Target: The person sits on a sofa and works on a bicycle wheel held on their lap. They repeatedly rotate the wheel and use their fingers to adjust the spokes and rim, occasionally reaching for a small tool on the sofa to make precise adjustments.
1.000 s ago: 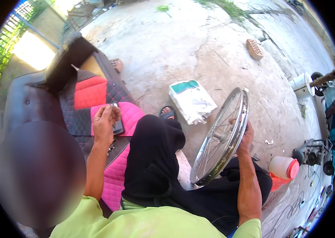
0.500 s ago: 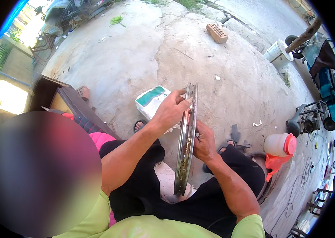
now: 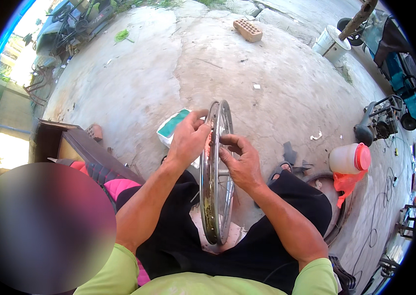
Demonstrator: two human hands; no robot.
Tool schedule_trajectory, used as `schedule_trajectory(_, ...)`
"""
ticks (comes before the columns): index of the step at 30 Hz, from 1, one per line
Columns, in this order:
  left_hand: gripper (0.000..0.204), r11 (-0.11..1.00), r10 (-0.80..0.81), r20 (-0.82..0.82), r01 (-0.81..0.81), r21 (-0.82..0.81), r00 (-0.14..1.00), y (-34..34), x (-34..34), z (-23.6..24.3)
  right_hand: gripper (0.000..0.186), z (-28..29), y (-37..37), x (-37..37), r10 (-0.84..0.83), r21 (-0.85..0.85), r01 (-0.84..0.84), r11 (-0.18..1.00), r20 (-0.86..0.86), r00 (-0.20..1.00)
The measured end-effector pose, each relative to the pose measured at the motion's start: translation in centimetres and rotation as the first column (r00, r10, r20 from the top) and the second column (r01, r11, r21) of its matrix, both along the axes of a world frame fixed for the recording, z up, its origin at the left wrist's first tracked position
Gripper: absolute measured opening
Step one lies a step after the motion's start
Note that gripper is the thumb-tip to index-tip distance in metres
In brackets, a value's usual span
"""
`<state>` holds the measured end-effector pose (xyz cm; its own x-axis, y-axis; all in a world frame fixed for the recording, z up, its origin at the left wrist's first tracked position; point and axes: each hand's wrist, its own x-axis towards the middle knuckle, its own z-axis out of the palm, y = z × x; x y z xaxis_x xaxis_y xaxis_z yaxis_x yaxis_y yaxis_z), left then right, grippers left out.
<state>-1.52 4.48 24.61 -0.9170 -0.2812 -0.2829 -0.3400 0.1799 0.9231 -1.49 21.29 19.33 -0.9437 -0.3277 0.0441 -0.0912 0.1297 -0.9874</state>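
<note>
A spoked metal wheel rim (image 3: 209,211) stands upright between my knees, its tyre bed dirty and rust-stained. My left hand (image 3: 188,140) holds the upper left side of the rim, fingers curled over its edge. On the other side, my right hand (image 3: 243,164) has thumb and fingers closed at the rim's inner edge by the spokes; what the fingertips pinch there is too small to make out. The hub (image 3: 223,173) shows partly between the spokes. Under the wheel's lower end lies a pale dotted cloth or pad (image 3: 235,232). A white and green bag (image 3: 172,125) sits behind my left hand.
To the right are a plastic jar with a red lid (image 3: 348,159), a red plastic bag (image 3: 348,183) and a tyre (image 3: 338,223). A perforated brick (image 3: 247,30) and white bucket (image 3: 331,44) stand farther off. A brown wooden box (image 3: 92,147) is at left.
The wheel has turned, so its spokes and hub now show, and it sits slightly farther left. My right hand has shifted up and left along the rim's side. My left hand keeps hold.
</note>
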Motion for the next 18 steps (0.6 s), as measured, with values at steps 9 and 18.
schedule_trajectory(9, 0.046, 0.995, -0.081, -0.02, 0.082, 0.047, 0.996, 0.0, 0.1, 0.1, 0.022, -2.1, -0.6, -0.5, 0.308, -0.535, -0.065, 0.842, 0.379, 0.873)
schedule_trajectory(18, 0.044, 0.995, -0.095, -0.033, 0.096, 0.034, 0.995, -0.5, 0.3, -0.3, 0.017, -2.1, -0.2, -1.4, 0.35, -0.452, -0.151, 0.879, 0.398, 0.848)
